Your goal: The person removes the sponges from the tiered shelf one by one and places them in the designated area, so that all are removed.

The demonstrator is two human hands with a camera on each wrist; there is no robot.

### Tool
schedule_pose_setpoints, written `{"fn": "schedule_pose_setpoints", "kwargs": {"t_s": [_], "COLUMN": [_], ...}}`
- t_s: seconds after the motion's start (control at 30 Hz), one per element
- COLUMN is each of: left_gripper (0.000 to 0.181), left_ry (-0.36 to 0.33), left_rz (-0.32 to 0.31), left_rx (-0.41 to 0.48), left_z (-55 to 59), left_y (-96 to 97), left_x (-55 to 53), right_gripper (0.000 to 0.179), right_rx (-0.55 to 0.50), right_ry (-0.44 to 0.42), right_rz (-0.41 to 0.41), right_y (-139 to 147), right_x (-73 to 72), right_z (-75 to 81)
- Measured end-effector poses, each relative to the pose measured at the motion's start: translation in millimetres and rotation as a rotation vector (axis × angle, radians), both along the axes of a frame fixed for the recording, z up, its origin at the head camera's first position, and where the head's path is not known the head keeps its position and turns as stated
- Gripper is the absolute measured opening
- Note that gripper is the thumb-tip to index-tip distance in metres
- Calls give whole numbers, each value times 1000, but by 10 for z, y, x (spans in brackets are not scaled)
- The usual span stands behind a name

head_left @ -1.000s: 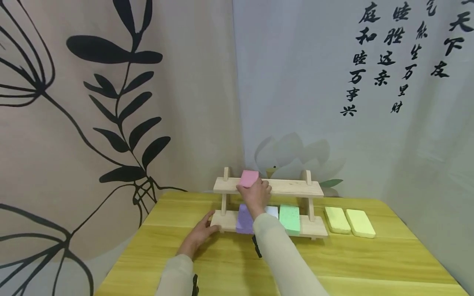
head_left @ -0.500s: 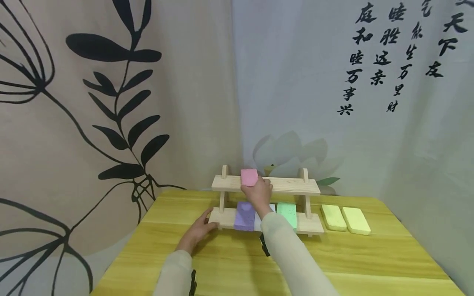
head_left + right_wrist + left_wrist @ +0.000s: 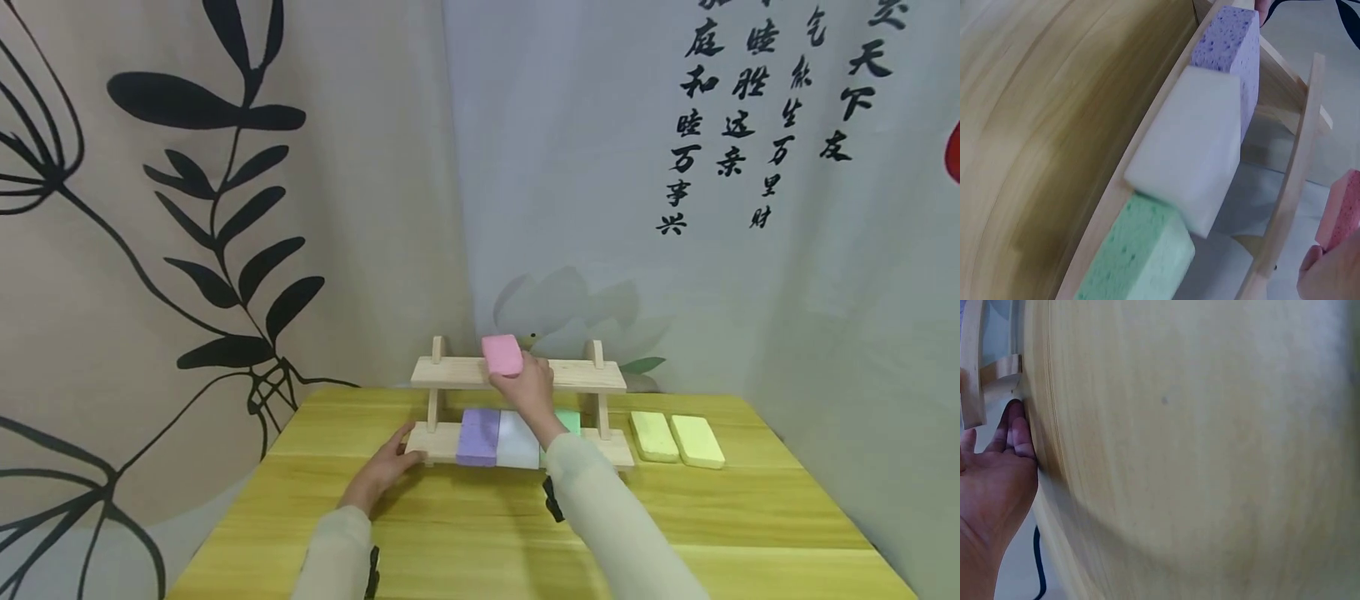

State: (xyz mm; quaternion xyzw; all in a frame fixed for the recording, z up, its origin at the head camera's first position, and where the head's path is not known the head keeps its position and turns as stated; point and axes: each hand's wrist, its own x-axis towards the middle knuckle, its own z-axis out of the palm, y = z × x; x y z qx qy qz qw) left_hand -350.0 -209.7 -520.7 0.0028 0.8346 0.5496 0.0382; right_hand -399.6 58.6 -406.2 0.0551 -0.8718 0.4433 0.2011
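My right hand (image 3: 527, 388) grips a pink sponge (image 3: 502, 355) at the upper board of a two-tier wooden rack (image 3: 581, 375); the sponge tilts slightly. In the right wrist view, the pink sponge (image 3: 1341, 206) shows at the right edge, beyond the upper board. On the lower board a purple sponge (image 3: 477, 437), a white sponge (image 3: 517, 439) and a green sponge (image 3: 568, 421) stand side by side, the green one partly covered by my right arm. My left hand (image 3: 382, 472) rests at the rack's lower left end, thumb near the front edge and fingers extended along the side.
Two pale yellow sponges (image 3: 677, 439) lie on the wooden table (image 3: 465, 533) to the right of the rack. Behind the table hangs a curtain (image 3: 375, 208) printed with dark plants and writing.
My right hand has shifted the pink sponge a little to the right along the upper board and tilted it. The head view has swung slightly right. My left hand stays at the rack's end.
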Motion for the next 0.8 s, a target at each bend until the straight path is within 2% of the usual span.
{"fn": "schedule_pose_setpoints", "kwargs": {"t_s": [0.23,0.5,0.8], "left_gripper": [79,77,77], "left_ry": [-15,-6,3], "left_rz": [-5,-5,-16], "left_rx": [2,-27,-36], "left_z": [-14,7,2], "left_y": [-6,-2,-6], "left_x": [-12,-26,-40], "right_gripper": [71,71,76], "right_rx": [-54,-100,-74], "right_ry": [-12,-32,-58], "right_rz": [-5,-9,-1], "right_y": [288,657,1113], "right_x": [90,148,250], "right_z": [30,46,128]}}
